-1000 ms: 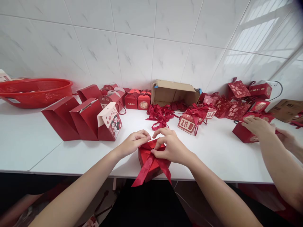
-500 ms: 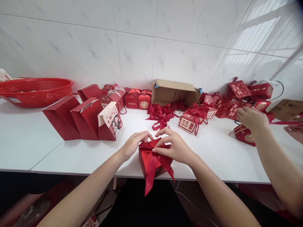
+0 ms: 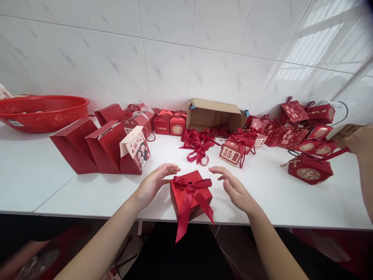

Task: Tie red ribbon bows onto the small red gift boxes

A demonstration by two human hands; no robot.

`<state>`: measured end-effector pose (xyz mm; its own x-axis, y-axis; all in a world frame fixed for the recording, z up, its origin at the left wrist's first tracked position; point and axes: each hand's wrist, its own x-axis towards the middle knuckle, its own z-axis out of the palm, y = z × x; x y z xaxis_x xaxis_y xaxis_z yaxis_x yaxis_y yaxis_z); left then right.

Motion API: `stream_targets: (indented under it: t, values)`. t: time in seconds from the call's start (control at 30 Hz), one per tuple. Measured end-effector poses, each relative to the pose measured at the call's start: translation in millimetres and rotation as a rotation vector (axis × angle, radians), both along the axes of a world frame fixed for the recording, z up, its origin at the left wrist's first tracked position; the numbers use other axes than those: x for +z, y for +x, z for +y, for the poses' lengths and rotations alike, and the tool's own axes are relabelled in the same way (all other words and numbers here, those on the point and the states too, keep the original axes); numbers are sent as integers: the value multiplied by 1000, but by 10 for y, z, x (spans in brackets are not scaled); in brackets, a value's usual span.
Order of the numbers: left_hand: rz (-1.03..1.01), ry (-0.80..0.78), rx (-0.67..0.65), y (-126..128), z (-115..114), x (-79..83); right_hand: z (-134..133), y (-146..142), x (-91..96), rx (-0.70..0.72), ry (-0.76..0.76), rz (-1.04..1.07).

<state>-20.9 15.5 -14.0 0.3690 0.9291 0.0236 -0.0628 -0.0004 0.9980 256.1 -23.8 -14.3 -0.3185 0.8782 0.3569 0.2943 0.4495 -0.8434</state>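
Observation:
A small red gift box (image 3: 201, 191) sits at the front edge of the white counter (image 3: 35, 171). A red ribbon bow (image 3: 190, 186) is tied on its top, and the ribbon tails hang down past the counter edge. My left hand (image 3: 153, 182) hovers just left of the box, fingers spread, holding nothing. My right hand (image 3: 234, 188) hovers just right of the box, also open and empty. Neither hand touches the box.
Three red paper bags (image 3: 99, 146) stand at the left, near a red basket (image 3: 43, 112). A cardboard box (image 3: 214, 114), loose red ribbons (image 3: 198, 142) and several red gift boxes (image 3: 309, 171) lie behind and to the right. Another person's hand (image 3: 361, 142) reaches in at the right edge.
Both my hands have let go of the ribbon bow and moved apart to either side of the box. The other person's hand has pulled back to the right edge.

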Motion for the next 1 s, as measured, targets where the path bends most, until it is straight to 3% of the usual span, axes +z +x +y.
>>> stream_targets:
  t: [0.1,0.17,0.27,0.37,0.57,0.77,0.83,0.9,1.0]
  values:
    - [339,181,149,-184,-3,-228,-86,106,-234,149,-90,-7]
    - [615,364,217,-259,0,-385,-142,102,-371,163,-129,-44]
    - [884,552,161,-268,-15,-529,-205,11,-495,66,-99,-188]
    - [1013,636,116,-224,-49,-548,-231,-72,-525,-15,-77,-275]
    - [1069,666,95,-230,-77,-515,-221,-86,-531,-71,-133,-210]
    - [1011,640,91,-245,-93,-491,-238,-85,-573,-374,-80,-43]
    - [971,608,102,-253,-101,-465,-269,-62,-553,-349,-37,-32]
    - [902,579,99,-276,-111,-432,-297,-37,-522,-229,-15,-81]
    - [785,569,-23,-333,-136,-382,-306,-29,-510,-86,-35,-234]
